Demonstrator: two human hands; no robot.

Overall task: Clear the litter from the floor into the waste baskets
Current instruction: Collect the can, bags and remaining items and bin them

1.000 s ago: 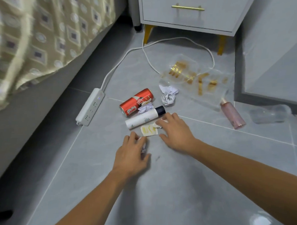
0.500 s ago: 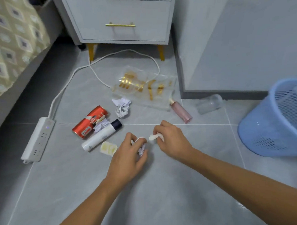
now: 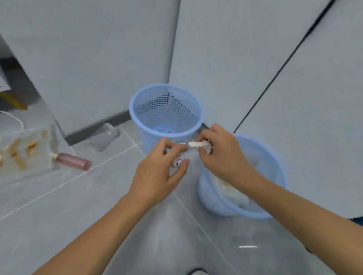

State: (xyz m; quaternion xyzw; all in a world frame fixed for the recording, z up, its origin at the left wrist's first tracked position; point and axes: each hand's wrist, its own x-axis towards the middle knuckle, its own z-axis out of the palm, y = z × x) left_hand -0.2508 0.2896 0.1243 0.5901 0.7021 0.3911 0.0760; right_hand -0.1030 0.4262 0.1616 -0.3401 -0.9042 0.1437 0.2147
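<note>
baskets (image 3: pixel 165 114) now near, scraps (image 3: pixel 198 144) in grip

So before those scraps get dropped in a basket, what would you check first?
1. Left hand grips its crumpled scrap: ok.
2. Right hand grips its white scrap: ok.
3. Far basket upright, mouth open: ok.
4. Near basket has room: cannot tell, blurred and partly hidden.
5. Hands are over a basket mouth: not ok, the left is short of both.
6. Floor litter all gone: not ok, pink bottle remains.
</note>
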